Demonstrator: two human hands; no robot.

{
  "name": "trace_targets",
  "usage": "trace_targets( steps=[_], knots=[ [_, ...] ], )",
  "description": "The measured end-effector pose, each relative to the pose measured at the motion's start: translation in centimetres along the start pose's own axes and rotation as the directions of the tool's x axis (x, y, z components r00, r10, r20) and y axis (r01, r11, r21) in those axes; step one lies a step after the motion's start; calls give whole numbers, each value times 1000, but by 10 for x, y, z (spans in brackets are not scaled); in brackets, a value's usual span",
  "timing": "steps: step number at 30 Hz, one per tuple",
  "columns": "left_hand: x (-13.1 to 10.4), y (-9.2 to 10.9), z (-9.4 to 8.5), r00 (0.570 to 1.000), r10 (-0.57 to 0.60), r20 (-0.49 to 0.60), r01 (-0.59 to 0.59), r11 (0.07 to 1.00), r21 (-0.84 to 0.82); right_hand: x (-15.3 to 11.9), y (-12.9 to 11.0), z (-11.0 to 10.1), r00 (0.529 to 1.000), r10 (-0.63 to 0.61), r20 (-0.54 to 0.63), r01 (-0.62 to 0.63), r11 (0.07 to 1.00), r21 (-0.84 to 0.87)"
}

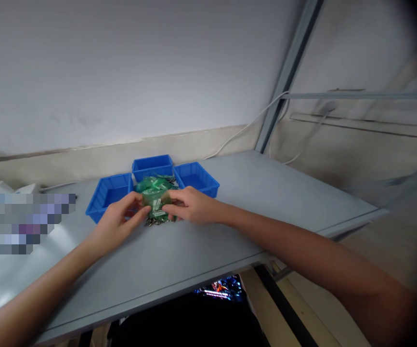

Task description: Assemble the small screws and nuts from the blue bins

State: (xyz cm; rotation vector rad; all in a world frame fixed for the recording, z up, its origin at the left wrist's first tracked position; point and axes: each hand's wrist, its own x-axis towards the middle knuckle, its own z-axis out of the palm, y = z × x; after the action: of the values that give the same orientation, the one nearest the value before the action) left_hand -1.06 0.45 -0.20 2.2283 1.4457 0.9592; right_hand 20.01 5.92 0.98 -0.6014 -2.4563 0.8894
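Observation:
Between my two hands is a green translucent plastic bag [157,202] with small pale pieces showing inside it. My left hand [123,214] pinches its left side between thumb and fingers. On the right side, my right hand [185,205] grips the bag in the same way. More green bags [154,183] lie just behind, in a heap. Small dark metal parts [154,221] are scattered on the table under and around the bags; their exact kind is too small to tell.
Blue plastic bins stand round the heap: a left bin [109,190], a back bin [152,166] and a right bin [197,178]. The grey table [266,193] meets a wall behind. A white cable [237,132] runs by a metal post [284,77]. A lit screen [223,288] shows below the edge.

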Motion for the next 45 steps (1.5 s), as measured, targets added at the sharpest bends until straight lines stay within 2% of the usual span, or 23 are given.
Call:
trace_targets(
  steps=[5, 11, 14, 18, 24, 27, 32, 38, 41, 45],
  knots=[
    [0, 4, 0, 1000, -14, 21, 14, 999, -47, 0, 2, -1, 987, -81, -142, 62, 989, -133],
    [1, 8, 1, 997, -25, -67, 11, 978, -206, 0, 2, 2, 982, -40, -182, 48, 998, 42],
    [1, 7, 1, 997, 1, -79, -13, 989, -146, 0, 0, 2, 990, -39, -137, 50, 996, 80],
    [1, 5, -1, 998, 26, -51, -27, 999, -18, -1, -3, -1, 993, -45, -105, 44, 999, -9],
    [-2, 9, -4, 989, 15, -150, -5, 998, 68, -2, -2, -2, 990, -95, -105, 91, 995, -43],
    [-2, 9, -6, 990, 28, -138, -12, 993, 120, -1, 1, -3, 988, -125, -92, 117, 990, -83],
    [1, 8, -5, 990, 69, -120, -49, 986, 162, 2, 5, -4, 981, -114, -159, 87, 982, -167],
    [0, 6, -5, 994, 90, -62, -74, 974, 214, 2, 2, -3, 986, -121, -115, 106, 987, -123],
    [1, 6, -5, 994, 97, -56, -82, 970, 228, 1, 2, -2, 981, -109, -157, 74, 974, -213],
    [1, 7, -4, 981, 184, -55, -171, 967, 190, 3, 5, 0, 960, -83, -267, -1, 954, -301]
  ],
)
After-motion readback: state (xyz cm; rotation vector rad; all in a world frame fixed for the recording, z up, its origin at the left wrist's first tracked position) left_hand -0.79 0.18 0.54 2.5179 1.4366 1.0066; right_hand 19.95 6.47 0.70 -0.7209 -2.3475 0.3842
